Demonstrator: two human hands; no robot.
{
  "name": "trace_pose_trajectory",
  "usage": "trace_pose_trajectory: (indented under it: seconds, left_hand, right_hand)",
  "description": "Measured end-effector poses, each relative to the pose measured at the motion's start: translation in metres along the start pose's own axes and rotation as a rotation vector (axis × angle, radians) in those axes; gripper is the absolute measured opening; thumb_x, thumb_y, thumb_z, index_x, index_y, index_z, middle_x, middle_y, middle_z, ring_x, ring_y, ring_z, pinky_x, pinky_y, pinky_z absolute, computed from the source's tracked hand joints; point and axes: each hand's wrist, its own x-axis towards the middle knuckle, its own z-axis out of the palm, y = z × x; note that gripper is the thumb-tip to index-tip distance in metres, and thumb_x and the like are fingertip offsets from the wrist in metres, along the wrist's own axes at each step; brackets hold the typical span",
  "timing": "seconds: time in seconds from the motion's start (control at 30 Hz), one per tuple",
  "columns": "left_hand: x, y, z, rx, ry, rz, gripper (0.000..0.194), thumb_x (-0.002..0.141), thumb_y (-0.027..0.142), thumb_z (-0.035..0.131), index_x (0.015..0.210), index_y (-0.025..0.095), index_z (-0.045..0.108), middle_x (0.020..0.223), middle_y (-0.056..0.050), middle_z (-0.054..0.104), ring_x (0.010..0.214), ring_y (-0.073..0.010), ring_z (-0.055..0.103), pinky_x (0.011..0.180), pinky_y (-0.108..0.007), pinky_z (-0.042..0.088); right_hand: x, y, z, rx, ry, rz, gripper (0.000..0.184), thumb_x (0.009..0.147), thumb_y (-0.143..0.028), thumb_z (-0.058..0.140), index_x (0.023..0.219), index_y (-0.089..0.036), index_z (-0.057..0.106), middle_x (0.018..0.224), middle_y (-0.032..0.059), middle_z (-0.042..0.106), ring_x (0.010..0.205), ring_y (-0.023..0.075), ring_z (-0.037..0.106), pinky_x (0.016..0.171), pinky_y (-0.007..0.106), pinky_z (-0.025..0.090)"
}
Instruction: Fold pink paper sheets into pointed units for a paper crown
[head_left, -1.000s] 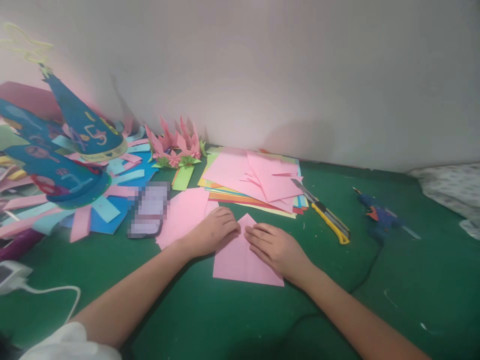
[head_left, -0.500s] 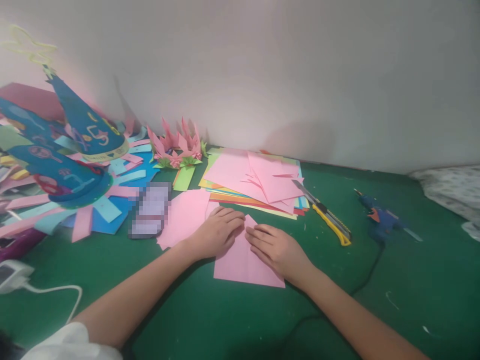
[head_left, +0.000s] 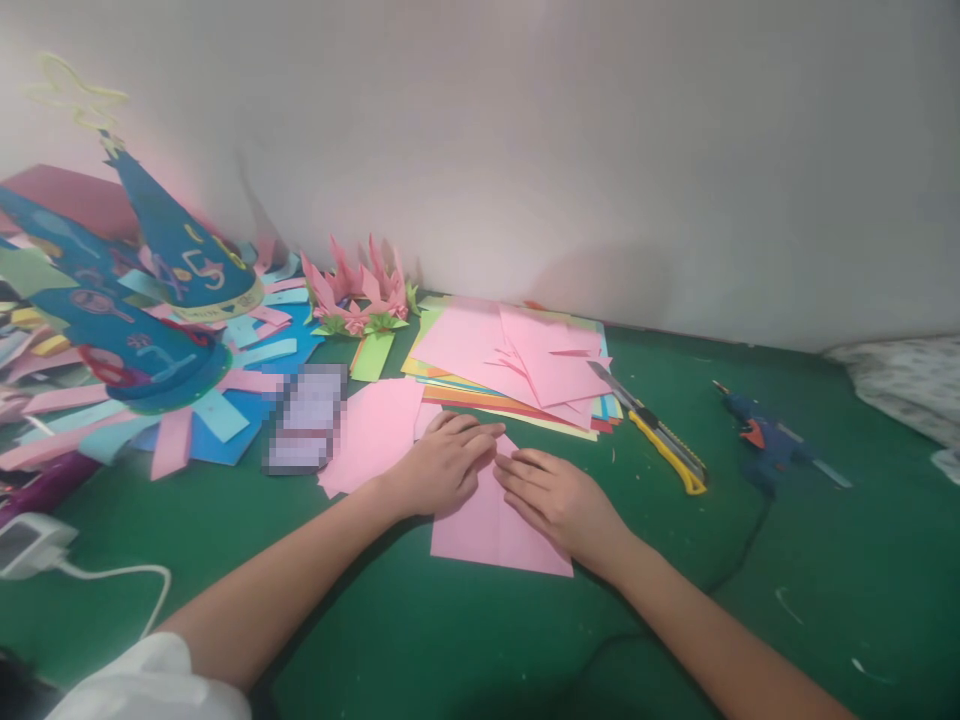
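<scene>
A folded pink sheet of paper (head_left: 487,540) lies flat on the green table, with its pointed top turned away from me and a straight edge towards me. My left hand (head_left: 444,468) rests over its upper left side, fingers stretched towards the point and slightly bent. On the right slope lies my right hand (head_left: 559,505), fingers flat and side by side on the paper. Neither hand grasps anything. More pink paper (head_left: 371,425) lies beside my left wrist, partly covered by that hand.
Behind my hands is a stack of coloured paper (head_left: 457,340). A yellow utility knife (head_left: 667,445) and a blue glue gun (head_left: 772,440) lie to the right. On the left are a phone (head_left: 307,420), blue cone hats (head_left: 180,240), a pink paper crown (head_left: 356,295) and a white charger (head_left: 34,545).
My left hand has slid right along the paper, its fingertips now reaching over the point and close to my right fingers. The right hand stays on the right slope.
</scene>
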Motion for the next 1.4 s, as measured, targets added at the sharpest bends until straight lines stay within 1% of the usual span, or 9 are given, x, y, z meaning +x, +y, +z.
trace_pose_trajectory:
  seconds: [0.2,0.33,0.5,0.6,0.77,0.87,1.17,1.27,1.4]
  left_hand:
    - [-0.005,0.001,0.006,0.049,0.056,-0.01,0.037,0.085,0.014,0.043,0.121,0.019,0.051,0.133,-0.005,0.052,0.122,-0.0256,0.041,0.103,-0.047,0.027]
    - [-0.006,0.002,0.006,0.031,0.068,-0.01,0.036,0.088,0.015,0.043,0.123,0.02,0.051,0.128,-0.006,0.055,0.122,-0.0228,0.042,0.105,-0.044,0.026]
    - [-0.005,0.004,0.001,0.018,0.1,-0.016,0.027,0.09,0.019,0.043,0.111,0.021,0.059,0.117,-0.004,0.062,0.115,-0.02,0.048,0.106,-0.042,0.025]
    - [-0.004,0.006,-0.001,0.017,0.128,-0.016,0.021,0.09,0.023,0.045,0.1,0.02,0.063,0.11,-0.004,0.065,0.11,-0.0197,0.051,0.104,-0.041,0.027]
    - [-0.003,0.005,-0.001,0.013,0.121,0.006,0.018,0.09,0.024,0.046,0.097,0.018,0.062,0.108,-0.004,0.064,0.108,-0.0183,0.051,0.1,-0.038,0.033]
    - [-0.003,0.005,-0.001,0.006,0.115,0.007,0.018,0.09,0.023,0.045,0.097,0.018,0.061,0.108,-0.005,0.064,0.108,-0.0189,0.051,0.099,-0.039,0.034]
    - [-0.003,0.008,-0.001,0.02,0.095,-0.002,0.018,0.091,0.02,0.043,0.098,0.017,0.059,0.115,-0.005,0.062,0.111,-0.0197,0.05,0.1,-0.04,0.033]
    - [-0.004,0.009,0.0,0.022,0.108,-0.01,0.017,0.088,0.017,0.045,0.097,0.018,0.059,0.112,-0.003,0.063,0.109,-0.0187,0.051,0.102,-0.041,0.031]
    - [-0.005,0.011,0.001,0.012,0.152,-0.029,0.016,0.082,0.011,0.047,0.086,0.018,0.06,0.1,-0.002,0.065,0.101,-0.0178,0.053,0.099,-0.039,0.032]
  right_hand:
    - [0.001,-0.001,-0.002,0.016,-0.008,0.002,0.025,0.09,-0.014,0.047,0.107,-0.01,0.065,0.104,0.0093,0.07,0.097,0.0201,0.063,0.09,0.037,0.053]
    - [0.0,0.0,-0.005,0.053,-0.043,0.058,0.028,0.092,-0.023,0.047,0.112,-0.01,0.062,0.11,0.0115,0.067,0.101,0.0203,0.061,0.092,0.038,0.051]
    - [-0.006,0.004,-0.004,0.061,-0.025,0.144,0.049,0.089,-0.039,0.051,0.129,-0.011,0.047,0.124,0.0144,0.059,0.111,0.0249,0.056,0.094,0.042,0.048]
    - [-0.009,0.004,-0.004,0.092,-0.026,0.224,0.062,0.085,-0.047,0.055,0.135,-0.014,0.04,0.122,0.0136,0.06,0.105,0.0267,0.058,0.09,0.044,0.049]
    - [-0.008,0.001,-0.008,0.189,0.036,0.312,0.038,0.09,-0.031,0.052,0.125,-0.018,0.049,0.107,0.0099,0.067,0.091,0.022,0.062,0.079,0.038,0.051]
    - [-0.006,0.001,-0.009,0.223,0.05,0.338,0.027,0.09,-0.027,0.051,0.115,-0.019,0.056,0.102,0.009,0.068,0.088,0.0205,0.062,0.078,0.036,0.051]
    - [0.0,0.001,-0.01,0.228,0.044,0.181,0.02,0.09,-0.016,0.048,0.102,-0.017,0.064,0.097,0.0079,0.07,0.087,0.0191,0.063,0.079,0.037,0.05]
    - [-0.001,0.001,-0.01,0.274,0.071,0.26,0.019,0.089,-0.017,0.049,0.099,-0.018,0.065,0.093,0.006,0.071,0.083,0.0178,0.064,0.078,0.035,0.05]
    - [-0.001,-0.001,-0.012,0.331,0.136,0.434,0.016,0.088,-0.02,0.052,0.095,-0.021,0.066,0.086,0.0025,0.073,0.074,0.016,0.065,0.069,0.029,0.051]
